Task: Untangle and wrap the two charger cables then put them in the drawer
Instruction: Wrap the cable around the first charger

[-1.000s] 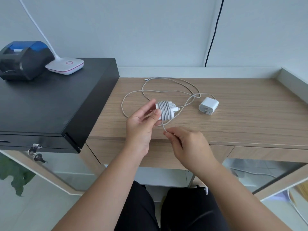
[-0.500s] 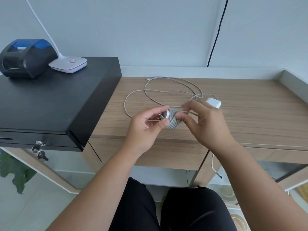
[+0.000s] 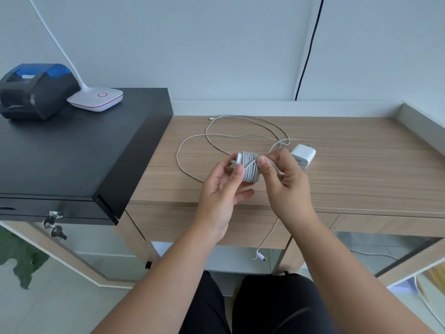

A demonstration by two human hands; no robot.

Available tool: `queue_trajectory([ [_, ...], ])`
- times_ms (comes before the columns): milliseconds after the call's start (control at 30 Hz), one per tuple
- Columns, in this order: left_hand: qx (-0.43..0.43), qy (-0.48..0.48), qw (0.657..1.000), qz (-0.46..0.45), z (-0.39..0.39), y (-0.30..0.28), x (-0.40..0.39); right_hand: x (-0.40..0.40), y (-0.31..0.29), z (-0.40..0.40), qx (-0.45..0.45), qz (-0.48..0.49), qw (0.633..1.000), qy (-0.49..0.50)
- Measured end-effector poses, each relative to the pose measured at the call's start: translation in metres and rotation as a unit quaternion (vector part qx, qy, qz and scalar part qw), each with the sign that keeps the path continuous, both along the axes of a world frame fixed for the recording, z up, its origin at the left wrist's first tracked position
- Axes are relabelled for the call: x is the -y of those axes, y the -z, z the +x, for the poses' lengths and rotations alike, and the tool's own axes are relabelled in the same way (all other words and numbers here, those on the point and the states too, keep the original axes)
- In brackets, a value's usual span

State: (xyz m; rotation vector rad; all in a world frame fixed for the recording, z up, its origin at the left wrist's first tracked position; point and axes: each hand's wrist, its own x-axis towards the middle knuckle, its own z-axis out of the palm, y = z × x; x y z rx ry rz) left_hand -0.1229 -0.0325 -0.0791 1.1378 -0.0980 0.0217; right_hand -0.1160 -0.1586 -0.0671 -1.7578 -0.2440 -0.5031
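My left hand [image 3: 222, 186] holds a white charger brick with grey cable wound around it [image 3: 249, 168] above the wooden desk [image 3: 361, 179]. My right hand [image 3: 283, 182] pinches the same cable at the right side of the wrap. That cable's free end hangs below my right hand, its plug [image 3: 261, 257] dangling under the desk edge. A second white charger [image 3: 303, 155] lies on the desk just behind my right hand, its loose cable [image 3: 209, 135] looping across the desk. Shut drawer fronts [image 3: 385, 225] run under the desk edge.
A black cash drawer [image 3: 79, 150] with keys [image 3: 54, 225] in its lock stands at the left, carrying a receipt printer [image 3: 36, 90] and a white lamp base [image 3: 96, 98]. A black cord [image 3: 308, 49] runs down the wall. A raised ledge [image 3: 419, 124] borders the desk's right side.
My right hand rose from below the brick to its right side, winding more cable around it. The wrap has grown thicker and the hanging tail shorter.
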Motion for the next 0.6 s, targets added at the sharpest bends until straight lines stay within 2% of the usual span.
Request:
queue_trajectory([
  [133,-0.003,0.01,1.0,-0.011,0.0,0.0,-0.001,-0.002,0.0,-0.001,-0.001,0.014,1.0,0.004],
  [333,-0.013,0.008,0.997,-0.074,0.001,-0.001,0.0,-0.005,0.0,-0.003,-0.015,0.056,0.998,-0.02],
  [467,0.005,-0.007,1.0,-0.026,0.004,-0.002,-0.007,-0.001,0.002,-0.001,-0.042,0.052,0.996,-0.058],
  [600,0.033,-0.022,0.998,0.046,0.005,-0.001,-0.016,0.009,-0.002,-0.004,-0.018,-0.026,0.999,-0.04],
])
